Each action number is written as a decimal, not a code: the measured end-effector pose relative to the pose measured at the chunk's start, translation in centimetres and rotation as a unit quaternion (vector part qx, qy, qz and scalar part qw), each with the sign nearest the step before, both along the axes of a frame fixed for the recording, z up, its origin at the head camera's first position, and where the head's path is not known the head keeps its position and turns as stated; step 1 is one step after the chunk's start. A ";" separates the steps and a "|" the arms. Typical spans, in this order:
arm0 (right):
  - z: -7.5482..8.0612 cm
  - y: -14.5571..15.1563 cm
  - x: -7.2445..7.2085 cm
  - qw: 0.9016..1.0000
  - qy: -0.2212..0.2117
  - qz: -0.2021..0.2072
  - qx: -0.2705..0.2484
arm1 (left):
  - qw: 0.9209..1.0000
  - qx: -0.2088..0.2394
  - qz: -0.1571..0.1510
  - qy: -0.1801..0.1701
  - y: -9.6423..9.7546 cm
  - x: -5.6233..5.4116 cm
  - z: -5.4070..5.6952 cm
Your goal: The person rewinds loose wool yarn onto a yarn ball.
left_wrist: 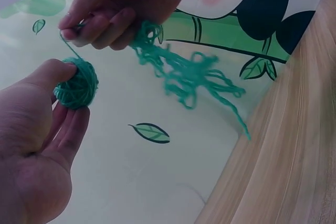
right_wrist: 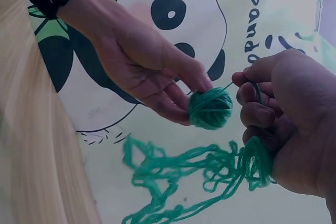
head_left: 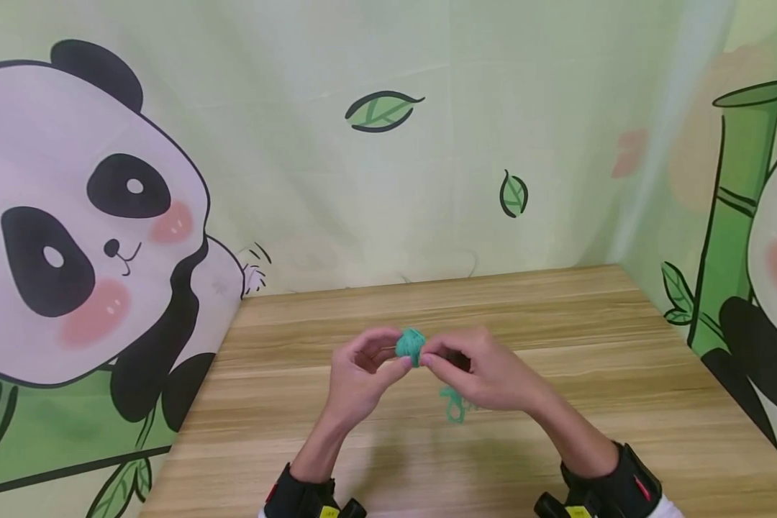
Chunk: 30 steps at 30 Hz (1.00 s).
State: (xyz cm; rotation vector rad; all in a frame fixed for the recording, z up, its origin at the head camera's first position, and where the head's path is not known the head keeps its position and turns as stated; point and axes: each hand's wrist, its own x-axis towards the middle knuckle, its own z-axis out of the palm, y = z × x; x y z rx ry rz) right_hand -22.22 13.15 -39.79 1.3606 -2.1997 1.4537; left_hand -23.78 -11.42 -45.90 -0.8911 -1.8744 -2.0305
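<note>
A small ball of green yarn [head_left: 410, 344] is wound up between the thumb and fingers of my left hand [head_left: 362, 374], held above the table. My right hand [head_left: 485, 367] pinches the strand close beside it, between thumb and forefinger. A short length of yarn [left_wrist: 70, 44] runs taut from the ball to those fingertips. Below my right hand dangles a loose, tangled bunch of the same yarn [right_wrist: 210, 169], its upper end tucked in against the curled lower fingers, as the right wrist view shows. In the left wrist view, my left thumb presses on the top of the ball.
Under both hands lies a wood-grain table [head_left: 285, 403]. A pale green cloth backdrop [head_left: 298, 180] printed with pandas, leaves and bamboo stands along the table's back and sides. Each wrist wears a black band [head_left: 611, 478].
</note>
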 end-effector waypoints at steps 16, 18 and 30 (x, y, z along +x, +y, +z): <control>1.7 0.1 -1.9 1.000 -0.003 -0.023 0.007 | 0.994 -0.030 -0.108 0.004 -0.1 0.4 0.1; 1.4 0.1 -2.1 0.999 -0.018 -0.031 0.008 | 0.992 -0.023 -0.124 0.003 0.0 0.5 0.2; -1.2 -0.3 -3.2 0.993 -0.108 -0.024 -0.029 | 0.988 0.029 -0.151 0.015 0.2 0.8 0.5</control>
